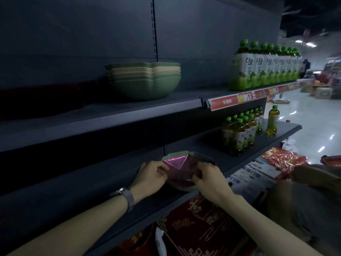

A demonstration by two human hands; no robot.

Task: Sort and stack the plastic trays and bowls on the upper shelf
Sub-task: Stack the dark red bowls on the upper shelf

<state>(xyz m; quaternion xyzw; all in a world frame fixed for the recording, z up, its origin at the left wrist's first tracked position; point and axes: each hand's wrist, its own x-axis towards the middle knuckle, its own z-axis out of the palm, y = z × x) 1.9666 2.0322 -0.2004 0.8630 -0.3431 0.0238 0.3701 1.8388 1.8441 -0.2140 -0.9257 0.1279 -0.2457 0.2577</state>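
Dark shelving (184,34) fills most of the view. Its upper shelf (129,109) carries a stack of bowls (144,80), green and beige, nested upright near the middle. Far left on that shelf lies a dark red shape (36,98), too dim to make out. Big bottles (265,67) with green caps stand in a row at the right end of the same shelf, well apart from the bowls.

On the lower shelf (92,191), small bottles (239,132) stand to the right. Red packs (203,228) lie under the shelf's front edge.

Near that front edge sits a green bowl (184,188). A pink tray (175,162) rests in it, tilted, with its far corner raised above the bowl's rim. A darker rim shows just behind the tray on the right; what it belongs to cannot be told.

The left hand (151,174) grips the tray's left edge, its fingers (160,169) curled and pinching the rim. The right hand (208,178) holds the tray's right and near side, with fingers (202,169) curled over the edge. The tray lies between the two hands, touching both. A watch (125,195) sits on the left wrist.
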